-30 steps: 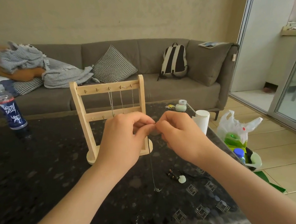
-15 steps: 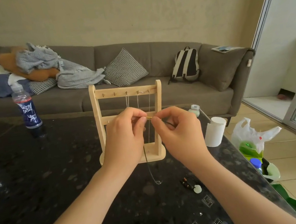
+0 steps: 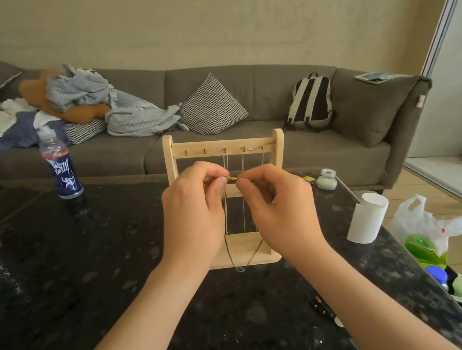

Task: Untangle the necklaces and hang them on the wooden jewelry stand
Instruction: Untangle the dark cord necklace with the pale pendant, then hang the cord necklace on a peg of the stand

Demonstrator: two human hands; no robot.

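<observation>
The left hand (image 3: 196, 210) and right hand (image 3: 280, 212) each pinch an end of a necklace (image 3: 229, 253) at its clasp (image 3: 231, 178), in front of the stand's (image 3: 173, 165) middle bar. The chain loops down to the stand's base. The step looks like readying the clasp. Next, it must be lifted onto a free top peg (image 3: 186, 152). A second ago the pinch sat lower, below that bar.

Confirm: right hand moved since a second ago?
Yes, upward: right hand now pinches the necklace above the lower rail of the wooden stand; earlier, below it.
</observation>
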